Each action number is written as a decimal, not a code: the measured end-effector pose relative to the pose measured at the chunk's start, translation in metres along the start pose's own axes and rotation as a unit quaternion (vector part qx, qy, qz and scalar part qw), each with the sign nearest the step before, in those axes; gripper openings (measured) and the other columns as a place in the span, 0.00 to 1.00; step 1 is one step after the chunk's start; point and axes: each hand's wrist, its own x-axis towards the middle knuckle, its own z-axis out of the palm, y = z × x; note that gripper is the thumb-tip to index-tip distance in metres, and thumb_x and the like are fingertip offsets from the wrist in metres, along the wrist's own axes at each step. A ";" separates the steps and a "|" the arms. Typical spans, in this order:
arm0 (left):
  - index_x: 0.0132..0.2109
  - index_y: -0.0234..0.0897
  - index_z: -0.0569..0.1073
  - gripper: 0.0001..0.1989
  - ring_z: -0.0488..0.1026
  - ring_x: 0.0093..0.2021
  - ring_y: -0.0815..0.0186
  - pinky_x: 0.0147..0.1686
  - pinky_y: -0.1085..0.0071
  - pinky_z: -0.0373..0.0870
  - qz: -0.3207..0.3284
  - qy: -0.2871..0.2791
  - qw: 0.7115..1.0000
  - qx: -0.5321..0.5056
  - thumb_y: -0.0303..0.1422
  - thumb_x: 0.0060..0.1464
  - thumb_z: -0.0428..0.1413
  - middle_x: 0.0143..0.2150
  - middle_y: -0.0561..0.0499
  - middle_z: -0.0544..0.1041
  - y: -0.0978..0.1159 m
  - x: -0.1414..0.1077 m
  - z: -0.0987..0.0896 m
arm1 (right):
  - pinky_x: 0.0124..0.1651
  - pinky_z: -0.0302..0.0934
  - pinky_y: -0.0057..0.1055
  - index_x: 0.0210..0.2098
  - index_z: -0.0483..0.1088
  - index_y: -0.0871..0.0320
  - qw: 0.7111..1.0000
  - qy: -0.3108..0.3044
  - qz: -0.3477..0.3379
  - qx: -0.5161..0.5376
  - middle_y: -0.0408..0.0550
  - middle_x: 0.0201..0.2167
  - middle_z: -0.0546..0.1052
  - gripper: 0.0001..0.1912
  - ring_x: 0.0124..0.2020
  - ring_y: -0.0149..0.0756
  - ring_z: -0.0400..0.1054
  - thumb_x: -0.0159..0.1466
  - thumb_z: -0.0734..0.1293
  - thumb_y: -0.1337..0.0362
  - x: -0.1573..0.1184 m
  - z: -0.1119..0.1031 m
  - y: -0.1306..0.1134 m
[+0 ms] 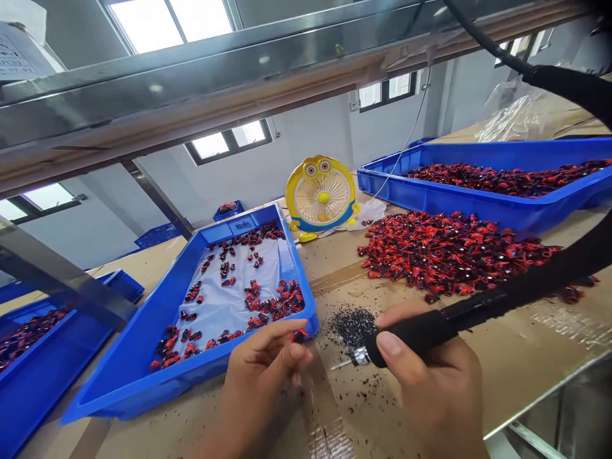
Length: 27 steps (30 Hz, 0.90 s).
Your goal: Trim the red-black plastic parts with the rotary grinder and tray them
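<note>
"Red-and-black, the small plastic piece point(299, 334) you hold in front of the yellow-and-blue, goggle-eyed plastic fan point(324, 199): how do your hands have it?"

"Your left hand point(262, 373) pinches it, fingertips nearly together. Your right hand point(440, 382) is wrapped closed around the black, foam-sleeved tool point(415, 335), also in front of the fan. Its thin metal tip point(342, 365) points towards the piece, with a gap between them."

"So what would touching the two call for?"

"My judgement: a steady left pinch, your fingertips kept out of the tip's line, and a small, careful approach with your right."

"And the count around you?"

"One fan, one tool, one piece in your fingers. One loose heap of red-and-black pieces point(440, 248) lies on the brown bench point(516, 370), right of the fan; one patch of dark shavings point(354, 324) lies in front of it. You have three large blue plastic trays with pieces in plain view: the white-lined one point(157, 386) left of the fan, one point(444, 203) to its right, one point(52, 370) far to its left. Other blue containers are partly hidden, and the pieces are too crowded to number."
</note>
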 end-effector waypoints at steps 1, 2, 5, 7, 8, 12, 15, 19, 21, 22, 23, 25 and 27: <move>0.45 0.42 0.91 0.14 0.72 0.21 0.68 0.24 0.74 0.70 0.009 0.010 1.000 0.017 0.46 0.59 0.72 0.24 0.52 0.82 -0.001 -0.003 0.001 | 0.24 0.61 0.22 0.32 0.79 0.50 1.000 -0.006 -0.013 -0.002 0.38 0.22 0.72 0.07 0.21 0.28 0.64 0.63 0.76 0.55 0.001 -0.002 0.000; 0.44 0.43 0.91 0.14 0.72 0.22 0.68 0.24 0.74 0.69 0.023 0.021 0.999 0.036 0.47 0.60 0.72 0.24 0.53 0.81 -0.003 -0.006 0.002 | 0.24 0.62 0.23 0.32 0.79 0.50 0.999 -0.013 -0.030 -0.006 0.38 0.23 0.73 0.06 0.22 0.28 0.65 0.62 0.77 0.57 0.003 -0.004 0.001; 0.43 0.45 0.91 0.14 0.76 0.29 0.66 0.30 0.74 0.73 0.129 0.046 0.985 0.105 0.49 0.62 0.71 0.30 0.51 0.83 -0.004 -0.012 0.001 | 0.24 0.65 0.27 0.31 0.80 0.51 0.997 -0.029 -0.067 -0.024 0.42 0.25 0.76 0.07 0.24 0.33 0.69 0.58 0.79 0.58 0.005 -0.011 0.005; 0.43 0.45 0.90 0.16 0.81 0.33 0.65 0.33 0.74 0.77 0.203 0.048 0.969 0.132 0.52 0.64 0.68 0.36 0.49 0.86 -0.003 -0.015 0.001 | 0.26 0.68 0.32 0.33 0.80 0.53 0.997 -0.030 -0.069 -0.029 0.44 0.26 0.77 0.12 0.26 0.38 0.71 0.57 0.80 0.54 0.004 -0.013 0.008; 0.44 0.45 0.90 0.17 0.83 0.34 0.65 0.34 0.75 0.79 0.222 0.044 0.965 0.137 0.52 0.65 0.67 0.37 0.49 0.87 -0.003 -0.017 0.002 | 0.27 0.69 0.34 0.35 0.79 0.53 0.997 -0.029 -0.066 -0.028 0.45 0.26 0.76 0.14 0.28 0.40 0.72 0.58 0.80 0.52 0.003 -0.012 0.009; 0.46 0.45 0.89 0.13 0.87 0.30 0.69 0.33 0.81 0.81 0.201 0.035 0.971 0.128 0.48 0.65 0.68 0.34 0.53 0.91 -0.005 -0.025 0.006 | 0.30 0.72 0.39 0.38 0.78 0.53 0.997 -0.037 -0.067 -0.025 0.46 0.28 0.77 0.18 0.32 0.46 0.75 0.58 0.80 0.48 -0.002 -0.005 0.013; 0.46 0.46 0.88 0.14 0.89 0.31 0.70 0.36 0.84 0.83 0.206 0.020 0.972 0.108 0.49 0.64 0.69 0.32 0.56 0.91 -0.006 -0.031 0.010 | 0.31 0.72 0.41 0.39 0.78 0.52 0.995 -0.050 -0.078 -0.028 0.47 0.29 0.78 0.20 0.33 0.48 0.77 0.58 0.81 0.47 -0.002 -0.003 0.015; 0.49 0.46 0.87 0.12 0.90 0.33 0.72 0.41 0.87 0.83 0.229 -0.012 0.971 0.071 0.47 0.67 0.67 0.34 0.57 0.92 -0.006 -0.036 0.013 | 0.28 0.71 0.41 0.40 0.80 0.53 0.990 -0.067 -0.122 -0.029 0.48 0.29 0.79 0.16 0.30 0.47 0.77 0.62 0.80 0.49 0.000 -0.020 0.023; 0.52 0.44 0.86 0.10 0.91 0.36 0.72 0.42 0.87 0.82 0.241 -0.035 0.968 0.056 0.43 0.70 0.65 0.35 0.55 0.92 -0.007 -0.039 0.014 | 0.27 0.71 0.41 0.40 0.82 0.53 0.983 -0.083 -0.165 -0.015 0.48 0.30 0.80 0.10 0.30 0.47 0.78 0.65 0.78 0.54 0.000 -0.033 0.028; 0.52 0.44 0.85 0.09 0.91 0.37 0.71 0.43 0.87 0.82 0.247 -0.045 0.967 0.055 0.41 0.71 0.65 0.35 0.55 0.92 -0.007 -0.039 0.014 | 0.28 0.72 0.41 0.42 0.83 0.53 0.978 -0.092 -0.185 -0.006 0.48 0.32 0.81 0.07 0.30 0.46 0.79 0.67 0.77 0.57 0.000 -0.038 0.030; 0.53 0.43 0.85 0.08 0.91 0.37 0.71 0.44 0.86 0.82 0.254 -0.052 0.964 0.059 0.39 0.72 0.65 0.34 0.55 0.92 -0.008 -0.040 0.014 | 0.29 0.73 0.41 0.43 0.84 0.52 0.975 -0.106 -0.195 0.001 0.48 0.33 0.82 0.06 0.32 0.46 0.80 0.68 0.76 0.60 -0.001 -0.042 0.032; 0.52 0.41 0.84 0.08 0.91 0.36 0.71 0.44 0.86 0.82 0.270 -0.063 0.958 0.072 0.38 0.72 0.64 0.33 0.54 0.91 -0.010 -0.040 0.014 | 0.32 0.75 0.42 0.47 0.84 0.52 0.969 -0.118 -0.216 0.018 0.47 0.36 0.81 0.07 0.33 0.44 0.80 0.69 0.75 0.63 -0.001 -0.044 0.034; 0.52 0.39 0.83 0.11 0.90 0.35 0.72 0.44 0.86 0.81 0.286 -0.064 0.953 0.084 0.41 0.73 0.63 0.35 0.53 0.92 -0.012 -0.040 0.015 | 0.31 0.74 0.41 0.47 0.83 0.54 0.961 -0.129 -0.242 0.038 0.45 0.36 0.79 0.08 0.32 0.41 0.78 0.69 0.76 0.65 -0.001 -0.040 0.033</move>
